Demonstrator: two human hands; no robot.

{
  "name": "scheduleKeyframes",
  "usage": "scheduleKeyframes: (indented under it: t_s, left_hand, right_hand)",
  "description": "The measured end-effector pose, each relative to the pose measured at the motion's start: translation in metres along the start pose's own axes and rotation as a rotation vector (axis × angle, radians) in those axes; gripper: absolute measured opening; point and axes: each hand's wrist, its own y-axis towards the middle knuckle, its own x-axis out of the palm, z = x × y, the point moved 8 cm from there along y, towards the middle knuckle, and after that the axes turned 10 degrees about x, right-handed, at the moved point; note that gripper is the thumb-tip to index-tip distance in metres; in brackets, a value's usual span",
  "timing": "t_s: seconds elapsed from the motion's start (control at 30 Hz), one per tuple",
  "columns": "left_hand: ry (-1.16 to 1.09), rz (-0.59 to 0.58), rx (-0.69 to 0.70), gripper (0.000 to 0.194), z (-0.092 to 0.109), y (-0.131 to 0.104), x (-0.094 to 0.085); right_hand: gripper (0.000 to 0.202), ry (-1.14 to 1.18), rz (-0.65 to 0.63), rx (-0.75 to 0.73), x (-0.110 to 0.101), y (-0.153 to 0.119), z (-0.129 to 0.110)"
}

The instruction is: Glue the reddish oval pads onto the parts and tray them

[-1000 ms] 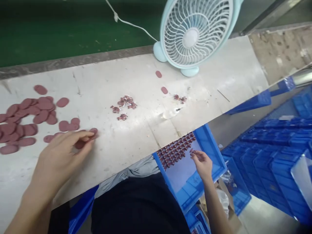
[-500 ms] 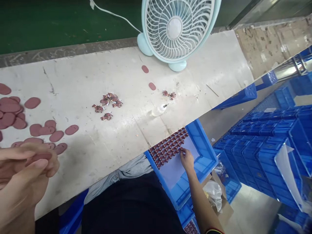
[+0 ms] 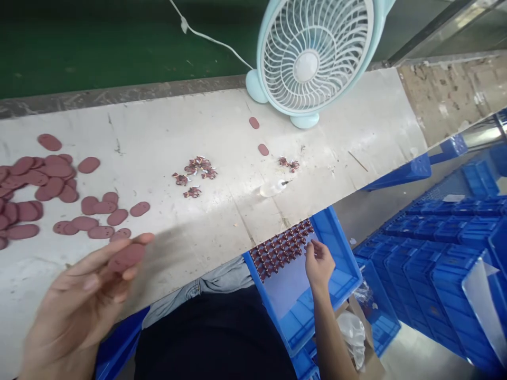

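In my left hand (image 3: 75, 311) I hold a flat reddish-brown oval disc (image 3: 127, 257) between thumb and fingers, raised over the front of the bench. More discs of this kind lie to its left and beyond it, in a loose pile (image 3: 55, 171). My right hand (image 3: 319, 264) is over a blue crate (image 3: 340, 253), beside rows of small dark-red figures (image 3: 279, 250) laid on a pale sheet (image 3: 287, 293). Its fingers are slightly apart and nothing shows between them. Small brown figures (image 3: 198, 168) lie in a cluster mid-bench.
A pale blue fan (image 3: 307, 66) stands at the back of the bench (image 3: 206, 221). Before it lie two oval discs (image 3: 263, 150), two small figures (image 3: 289, 164) and a small clear bottle (image 3: 272, 188) with a dark tip. Stacked blue crates (image 3: 443, 274) stand at right.
My left hand has moved right with the disc, away from the pile. My right hand has drawn back slightly from the last figure in the rows, its fingers parting. The view has shifted left.
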Motion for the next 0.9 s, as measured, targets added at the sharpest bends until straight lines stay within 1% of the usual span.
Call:
scheduleKeyframes:
  t_s: [0.03, 0.07, 0.13, 0.2, 0.27, 0.3, 0.37, 0.4, 0.47, 0.5, 0.53, 0.57, 0.6, 0.63, 0.7, 0.73, 0.8, 0.83, 0.9]
  left_hand:
    - [-0.081, 0.005, -0.035, 0.044, -0.004, -0.004, 0.006]
    - [-0.159, 0.007, -0.056, 0.044, -0.008, -0.007, 0.012]
    - [-0.271, -0.018, -0.059, 0.04, -0.015, -0.012, 0.026]
    - [-0.338, -0.105, -0.075, 0.037, -0.021, -0.018, 0.043]
    - [-0.39, -0.207, -0.101, 0.034, -0.026, -0.024, 0.058]
    - [-0.411, -0.25, -0.111, 0.033, -0.027, -0.028, 0.065]
    - [-0.446, -0.31, -0.127, 0.03, -0.028, -0.034, 0.074]
    - [-0.464, -0.328, -0.139, 0.029, -0.028, -0.037, 0.078]
    - [-0.503, -0.344, -0.162, 0.027, -0.029, -0.04, 0.084]
    - [-0.526, -0.345, -0.167, 0.026, -0.029, -0.041, 0.086]
    - [-0.547, -0.345, -0.17, 0.026, -0.03, -0.041, 0.088]
    - [-0.565, -0.35, -0.17, 0.025, -0.03, -0.041, 0.09]
    - [-0.579, -0.356, -0.17, 0.025, -0.031, -0.041, 0.092]
    - [-0.591, -0.362, -0.169, 0.025, -0.031, -0.041, 0.095]
    - [-0.609, -0.369, -0.171, 0.026, -0.033, -0.041, 0.098]
    - [-0.615, -0.363, -0.176, 0.026, -0.034, -0.042, 0.099]
    - [-0.625, -0.352, -0.186, 0.026, -0.036, -0.043, 0.1]
    - [-0.63, -0.353, -0.188, 0.026, -0.036, -0.044, 0.101]
    - [-0.643, -0.36, -0.182, 0.027, -0.035, -0.045, 0.102]
  right_hand:
    - [0.035, 0.095, -0.054, -0.008, 0.009, -0.011, -0.019]
    - [0.038, 0.184, -0.136, -0.008, 0.022, -0.024, -0.038]
    - [0.046, 0.325, -0.361, 0.015, 0.056, -0.053, -0.076]
    - [0.064, 0.404, -0.575, 0.045, 0.092, -0.078, -0.112]
    - [0.076, 0.6, -0.835, 0.109, 0.127, -0.095, -0.146]
    - [0.076, 0.755, -0.984, 0.153, 0.143, -0.1, -0.163]
    - [0.063, 1.067, -1.249, 0.248, 0.165, -0.103, -0.195]
    - [0.053, 1.172, -1.331, 0.283, 0.171, -0.101, -0.207]
    - [0.038, 1.239, -1.399, 0.315, 0.179, -0.099, -0.224]
    - [0.035, 1.231, -1.406, 0.327, 0.182, -0.102, -0.228]
    - [0.035, 1.197, -1.384, 0.329, 0.182, -0.107, -0.229]
    - [0.037, 1.144, -1.33, 0.314, 0.18, -0.114, -0.228]
    - [0.039, 1.068, -1.245, 0.276, 0.176, -0.123, -0.224]
    - [0.039, 0.976, -1.138, 0.211, 0.17, -0.133, -0.22]
    - [0.035, 0.8, -0.912, 0.021, 0.152, -0.155, -0.212]
    - [0.032, 0.737, -0.833, -0.081, 0.144, -0.169, -0.21]
    - [0.026, 0.643, -0.74, -0.254, 0.134, -0.192, -0.205]
    - [0.025, 0.612, -0.717, -0.31, 0.132, -0.201, -0.202]
    - [0.024, 0.574, -0.704, -0.372, 0.132, -0.21, -0.197]
